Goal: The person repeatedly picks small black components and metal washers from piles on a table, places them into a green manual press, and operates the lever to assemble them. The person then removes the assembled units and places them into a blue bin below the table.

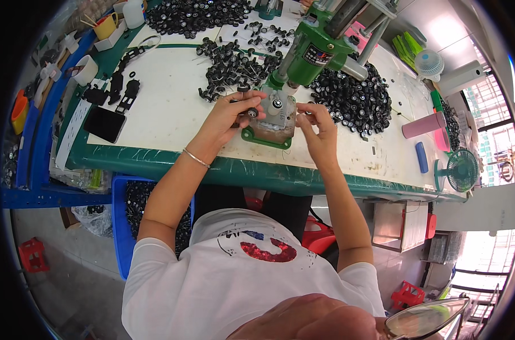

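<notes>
Two small black wheels with pale hubs were in play at the green bench press (302,54): one wheel (252,112) was pinched between the fingertips of the left hand (230,116), just at the left edge of the press's fixture block (275,116), and another wheel (276,104) sat on top of that block under the ram. The right hand (319,129) was at the block's right side with its fingers curled in a pinch; whatever it gripped was too small to make out. A thin bracelet (196,158) circled the left wrist. The fixture stood on a green base plate (266,137) near the front edge of the bench (172,107), whose pale top had a green taped border. Behind the left hand lay a loose scatter of wheel-and-axle pieces (234,67), and a dense heap of black wheels (351,96) lay just right of the press. A further heap (195,14) filled the far end of the bench. To the left, well apart from the hands, a dark phone (104,123) lay flat, with black plastic parts (118,88) beyond it. On the right stood a pink cup (423,124) on its side, a blue tube (421,157) and a small green fan (460,170). Under the bench, a blue crate (121,226) held more black wheels.
</notes>
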Motion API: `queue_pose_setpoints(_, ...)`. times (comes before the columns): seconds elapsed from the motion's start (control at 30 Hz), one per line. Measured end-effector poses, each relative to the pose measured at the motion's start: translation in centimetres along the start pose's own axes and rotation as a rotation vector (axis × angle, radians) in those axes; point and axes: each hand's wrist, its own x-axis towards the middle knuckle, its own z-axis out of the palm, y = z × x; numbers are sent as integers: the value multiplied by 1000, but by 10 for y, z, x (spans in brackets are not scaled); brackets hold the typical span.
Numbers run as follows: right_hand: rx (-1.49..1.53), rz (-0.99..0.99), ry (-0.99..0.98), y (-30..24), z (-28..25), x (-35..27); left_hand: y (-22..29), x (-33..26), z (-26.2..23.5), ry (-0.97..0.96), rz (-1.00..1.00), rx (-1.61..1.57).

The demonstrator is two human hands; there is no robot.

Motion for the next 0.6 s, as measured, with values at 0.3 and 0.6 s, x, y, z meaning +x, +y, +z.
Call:
queue_pose_setpoints(0.3,136,136,127,10,-47,12,6,-1,14,20,17,39)
queue_pose_setpoints(0.6,204,114,283,-12,-89,61,2,20,32,89,412,735)
